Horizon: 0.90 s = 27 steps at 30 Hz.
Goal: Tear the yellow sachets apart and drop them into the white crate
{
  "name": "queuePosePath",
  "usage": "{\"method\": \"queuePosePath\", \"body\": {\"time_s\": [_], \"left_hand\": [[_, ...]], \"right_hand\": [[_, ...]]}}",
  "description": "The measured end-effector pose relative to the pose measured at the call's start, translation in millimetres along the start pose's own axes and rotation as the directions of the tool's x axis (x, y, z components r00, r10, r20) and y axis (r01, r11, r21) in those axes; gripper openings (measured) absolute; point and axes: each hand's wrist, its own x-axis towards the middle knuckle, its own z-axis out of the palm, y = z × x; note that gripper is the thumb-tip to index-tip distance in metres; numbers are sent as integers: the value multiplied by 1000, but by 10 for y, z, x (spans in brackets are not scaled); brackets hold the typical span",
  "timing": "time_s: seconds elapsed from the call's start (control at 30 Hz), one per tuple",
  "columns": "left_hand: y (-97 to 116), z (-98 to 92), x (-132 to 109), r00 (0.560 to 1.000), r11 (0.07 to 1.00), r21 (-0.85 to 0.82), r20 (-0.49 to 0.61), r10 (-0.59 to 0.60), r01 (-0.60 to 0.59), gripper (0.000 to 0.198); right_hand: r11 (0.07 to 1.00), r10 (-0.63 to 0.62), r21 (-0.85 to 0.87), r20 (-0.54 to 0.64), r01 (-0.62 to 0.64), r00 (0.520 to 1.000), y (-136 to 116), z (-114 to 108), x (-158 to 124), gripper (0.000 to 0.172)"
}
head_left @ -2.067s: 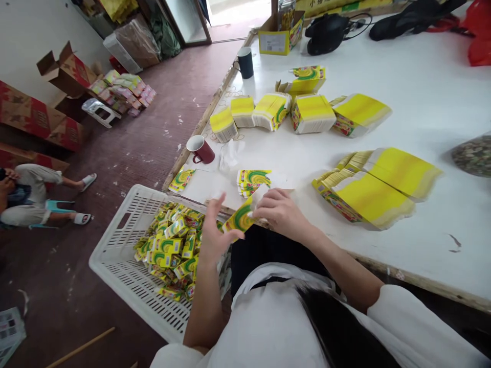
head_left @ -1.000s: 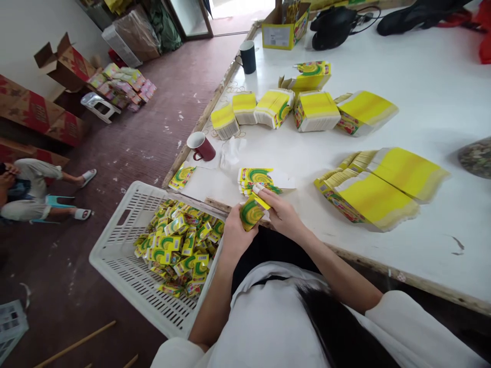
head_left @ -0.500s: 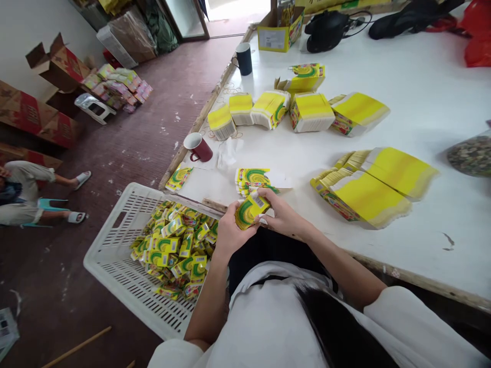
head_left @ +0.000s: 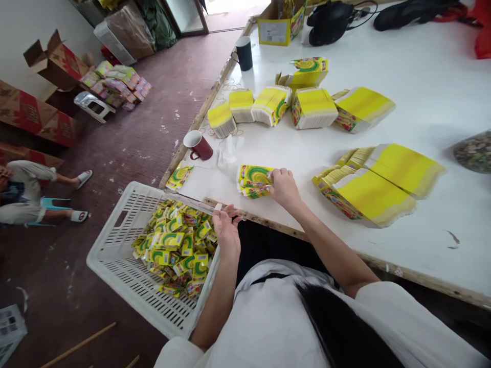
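Observation:
My left hand (head_left: 227,232) is held palm up above the near edge of the crate, beside the table edge. Its fingers are apart and loosely bent, with nothing in them. White wrapping shows on one fingertip. On the table, my right hand (head_left: 284,190) grips the right end of a small pile of flat yellow-green cartons (head_left: 253,177). Its fingertips are pressed together there; how many cartons they grip is hidden. A white plastic crate (head_left: 115,245) beside my left forearm holds many small filled yellow cartons (head_left: 166,240) in a loose heap.
Stacks of flat yellow cartons lie farther right (head_left: 376,189) and in a row behind (head_left: 314,107). A maroon mug (head_left: 198,145) and a dark mug (head_left: 244,53) stand along the left table edge. A seated person's legs (head_left: 34,179) show at far left.
The small yellow carton that both hands held is gone from them. My left hand has opened and turned palm up; my right hand has moved forward onto the carton pile.

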Motion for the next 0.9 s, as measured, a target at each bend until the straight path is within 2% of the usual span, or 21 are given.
{"method": "queuePosePath", "body": {"time_s": [0.17, 0.23, 0.27, 0.33, 0.4, 0.47, 0.53, 0.6, 0.63, 0.7, 0.8, 0.9], "left_hand": [[-45, 98, -55, 995, 998, 18, 88, -55, 53, 60], [-36, 147, -62, 995, 999, -20, 95, -26, 28, 65], [-18, 173, -63, 995, 999, -43, 97, 7, -2, 67], [48, 224, -61, 992, 995, -73, 101, 71, -64, 71], [142, 263, -49, 988, 993, -71, 113, 106, -99, 71], [229, 282, -23, 984, 991, -51, 127, 126, -120, 67], [275, 279, 19, 978, 987, -26, 127, 163, -161, 63], [267, 261, 63, 974, 981, -5, 115, 194, -195, 65], [247, 249, 79, 974, 979, 6, 106, 200, -202, 68], [193, 226, 88, 975, 977, 36, 89, 204, -208, 78], [129, 211, 49, 975, 978, 56, 106, 194, -200, 89], [104, 229, -4, 980, 984, 35, 98, 172, -176, 75]], "right_hand": [[988, -11, 153, 25, 7, 1000, -95, -73, -72, 24], [941, -2, 338, 106, -34, 994, -180, -111, -169, 27], [888, -19, 457, 169, -61, 986, -240, -126, -237, 29], [731, -128, 672, 310, -122, 942, -386, -143, -396, 35], [565, -299, 801, 420, -196, 857, -548, -145, -557, 41], [437, -385, 859, 445, -265, 808, -687, -140, -683, 45], [406, -377, 876, 421, -261, 825, -774, -134, -754, 55], [467, -323, 861, 381, -204, 866, -799, -131, -774, 66], [503, -300, 846, 366, -180, 881, -791, -131, -770, 68], [537, -267, 826, 359, -171, 894, -747, -138, -742, 60], [492, -224, 846, 350, -204, 910, -666, -168, -678, 45], [387, -220, 884, 363, -261, 905, -634, -197, -628, 44]]}}
